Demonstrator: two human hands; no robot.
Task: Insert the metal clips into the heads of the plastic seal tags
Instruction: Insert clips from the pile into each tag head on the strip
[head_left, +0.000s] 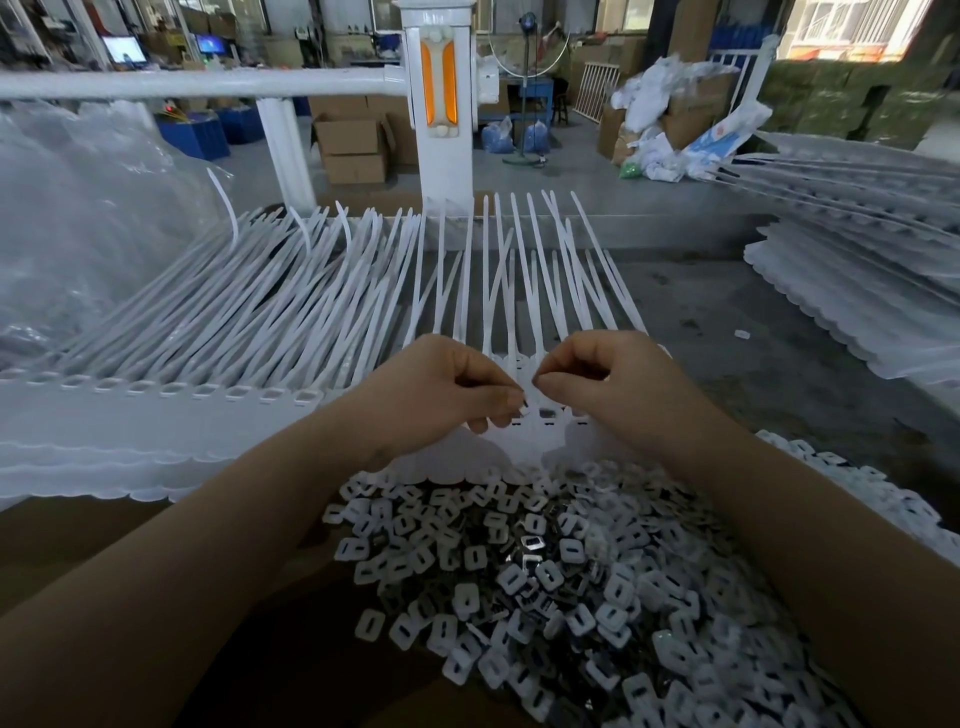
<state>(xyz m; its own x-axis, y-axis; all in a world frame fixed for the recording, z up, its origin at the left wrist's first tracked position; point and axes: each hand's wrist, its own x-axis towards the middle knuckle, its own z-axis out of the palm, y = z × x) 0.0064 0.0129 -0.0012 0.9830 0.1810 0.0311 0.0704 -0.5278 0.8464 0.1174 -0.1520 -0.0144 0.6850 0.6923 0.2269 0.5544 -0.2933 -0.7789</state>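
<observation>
Left hand (441, 387) and right hand (597, 382) both pinch at seal tag heads (545, 415) near surface's front edge; clip pile (545, 571) just below.

White plastic seal tags (291, 332) lie in a joined row across mid-frame, tails fanning toward the top, slotted heads nearest. Small square silver metal clips (545, 571) heaped loose, lower centre-right.

Both hands (524, 387) pinch at seal tag heads (545, 415) above heaped metal clips (545, 571)
</observation>
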